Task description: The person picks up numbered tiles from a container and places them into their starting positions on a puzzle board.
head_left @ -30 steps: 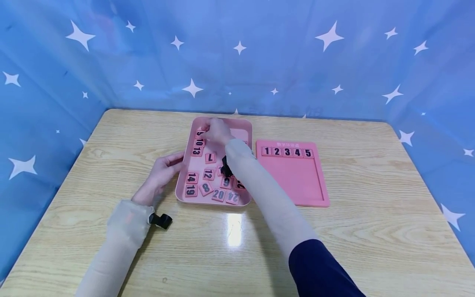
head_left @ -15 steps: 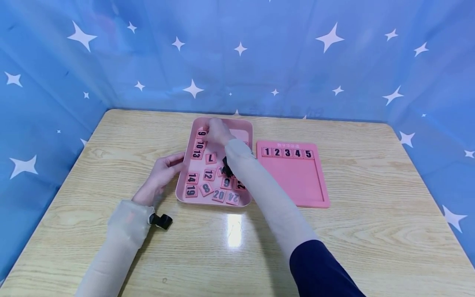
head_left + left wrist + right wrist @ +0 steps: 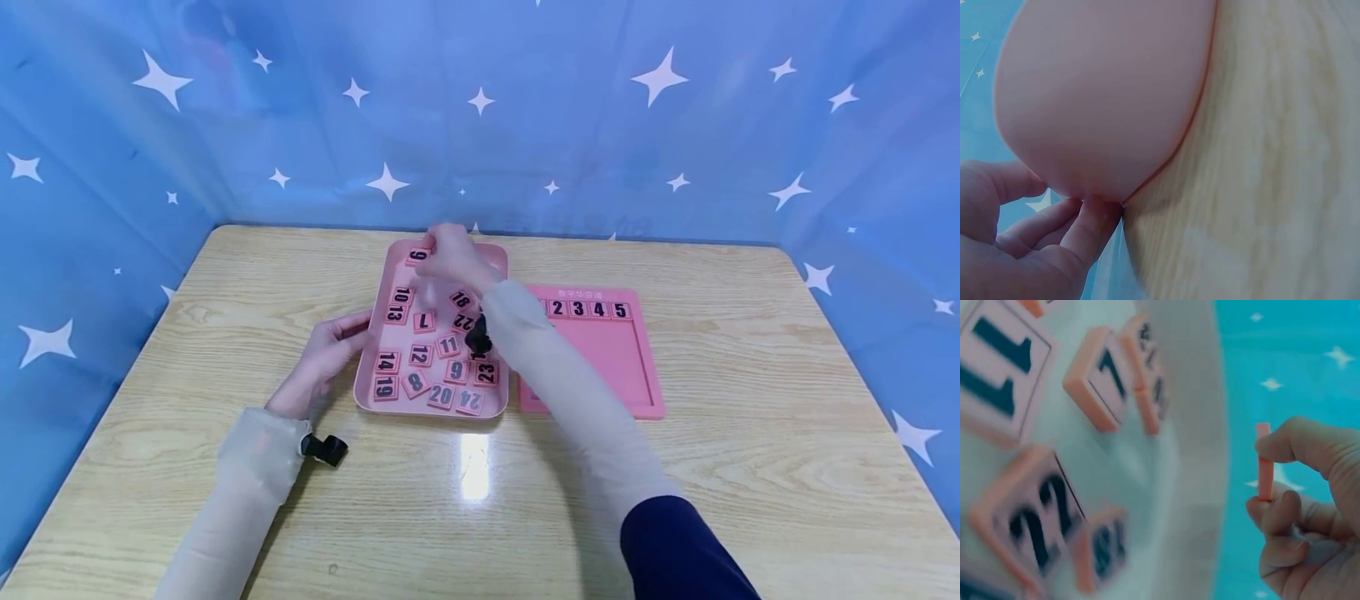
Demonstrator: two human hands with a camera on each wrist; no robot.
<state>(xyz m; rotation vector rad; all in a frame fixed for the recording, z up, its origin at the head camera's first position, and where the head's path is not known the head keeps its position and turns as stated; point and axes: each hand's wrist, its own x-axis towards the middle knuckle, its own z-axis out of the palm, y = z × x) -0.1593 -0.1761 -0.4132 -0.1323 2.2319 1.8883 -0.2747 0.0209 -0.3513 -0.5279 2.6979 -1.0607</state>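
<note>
In the head view my right hand [image 3: 456,252] is over the far end of the pink tray [image 3: 366,367]. Its thumb and fingers pinch a small number tile [image 3: 417,257] whose digit reads as 9 or 6. The right wrist view shows this tile [image 3: 1264,464] edge-on, raised against the blue backdrop. My left hand [image 3: 327,350] is at the tray's left side. The left wrist view has its loosely bent fingers [image 3: 1088,228] touching the tray's outer wall [image 3: 1107,100]. Loose number tiles lie in the tray, among them 7 [image 3: 423,322], 11 [image 3: 447,346] and 8 [image 3: 416,383].
Right of the tray lies a pink board [image 3: 592,358] with a raised frame. Tiles 2 [image 3: 557,307], 3, 4 and 5 show in its top row; my right forearm [image 3: 555,358] covers its left part. A starry blue curtain [image 3: 480,150] stands behind the wooden table [image 3: 750,400].
My right hand has moved up and to the right with the number tile, away from tiles 10 and 13. Tiles 18 and 22 have come into sight. My left hand stays at the tray.
</note>
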